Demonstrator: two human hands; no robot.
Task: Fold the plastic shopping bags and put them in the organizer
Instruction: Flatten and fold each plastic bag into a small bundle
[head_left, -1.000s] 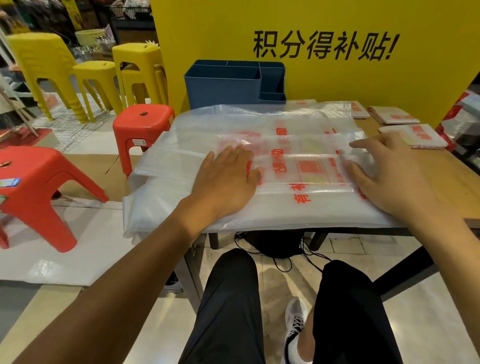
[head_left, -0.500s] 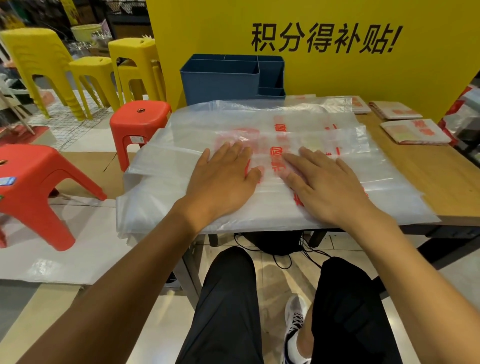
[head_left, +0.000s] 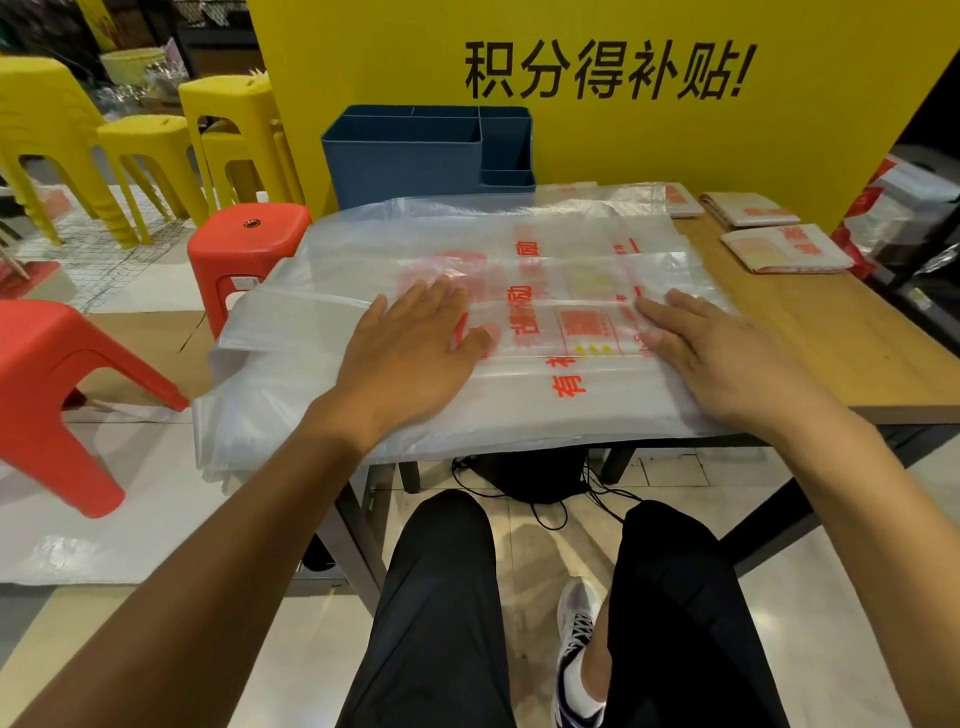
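Note:
A large clear plastic shopping bag (head_left: 545, 249) with red print lies flat across a stack of similar bags on the wooden table (head_left: 841, 343). My left hand (head_left: 410, 348) presses flat on its left-centre, fingers spread. My right hand (head_left: 711, 353) rests flat on the bag's right part, palm down. The blue organizer (head_left: 405, 156) with several compartments stands at the table's far edge, behind the bags. Three folded bags (head_left: 784, 249) lie at the table's far right.
Red stools (head_left: 249, 244) and yellow stools (head_left: 140, 150) stand left of the table. A yellow board (head_left: 623, 130) with black lettering backs the table. More bagged goods (head_left: 904, 208) sit at the right. My legs and cables are under the table edge.
My right hand slid from the bag's right part to the centre beside my left hand, then back out to the right. My left hand stayed put.

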